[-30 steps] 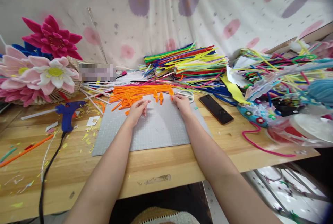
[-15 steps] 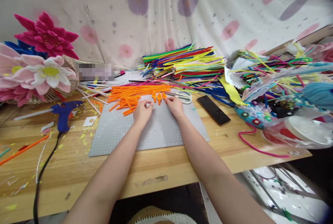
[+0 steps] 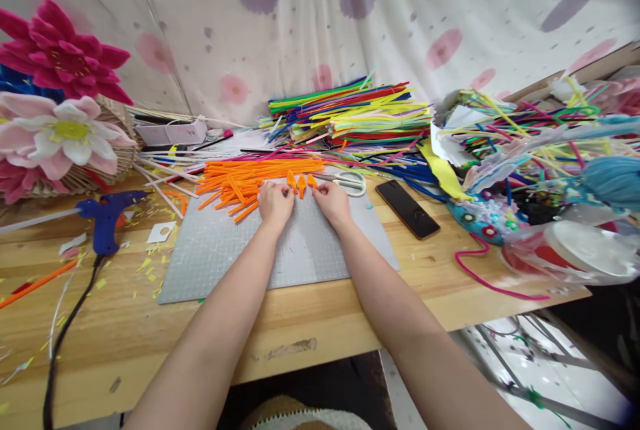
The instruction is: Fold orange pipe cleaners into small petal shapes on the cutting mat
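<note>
Three small orange leaf-shaped pieces of bent pipe cleaner stand side by side on the grey cutting mat. My left hand has its fingers closed at the lower end of the left orange piece. Between the hands sits the middle orange piece, touched by neither. My right hand pinches the right orange piece at its base. A pile of straight orange pipe cleaners lies beyond and left of my left hand. White-handled scissors rest just past my right hand.
A blue glue gun with a black cord lies left of the mat among scraps. To the right are a black phone and a wrapped tub. Bundles of coloured pipe cleaners line the back; fabric-like flowers stand back left.
My left hand has moved in to the left orange piece, its fingers closing there. My right hand stays at the right piece. The view has shifted slightly.
</note>
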Available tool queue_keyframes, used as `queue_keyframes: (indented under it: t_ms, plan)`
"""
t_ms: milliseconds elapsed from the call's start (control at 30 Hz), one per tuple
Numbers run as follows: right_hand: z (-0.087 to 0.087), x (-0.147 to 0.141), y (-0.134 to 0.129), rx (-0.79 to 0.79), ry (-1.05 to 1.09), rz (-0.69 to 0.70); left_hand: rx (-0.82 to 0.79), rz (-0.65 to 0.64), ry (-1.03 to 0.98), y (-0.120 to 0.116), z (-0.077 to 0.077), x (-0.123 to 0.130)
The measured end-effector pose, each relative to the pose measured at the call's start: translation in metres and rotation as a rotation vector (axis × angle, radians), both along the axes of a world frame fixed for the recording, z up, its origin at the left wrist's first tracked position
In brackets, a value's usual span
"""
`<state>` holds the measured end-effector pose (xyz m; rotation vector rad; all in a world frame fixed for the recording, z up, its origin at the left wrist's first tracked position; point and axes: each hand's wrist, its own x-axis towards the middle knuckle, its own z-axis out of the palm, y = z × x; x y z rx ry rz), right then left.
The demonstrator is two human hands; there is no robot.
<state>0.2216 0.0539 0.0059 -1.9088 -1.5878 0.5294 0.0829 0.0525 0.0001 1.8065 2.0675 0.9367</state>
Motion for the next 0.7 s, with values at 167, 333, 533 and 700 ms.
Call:
queue_keyframes:
  t_ms: [167,333,533,700]
  plan:
    - [0.0005,-0.0036,-0.0029,0.008,-0.014,0.002,0.028,0.038,0.014,0.0003,-0.0019,0.0031]
    - [-0.0025,-0.0053,-0.0043,0.04,-0.043,0.012,-0.003,0.024,0.005,0.001,-0.0001,0.0037]
    - [-0.0059,-0.0037,-0.0052,0.063,-0.038,0.034,-0.031,-0.024,-0.033,-0.0057,0.0029,0.0018]
    - [-0.0048,-0.003,-0.0055,0.062,0.0,0.034,-0.038,-0.019,-0.005,-0.0057,0.003,0.0025]
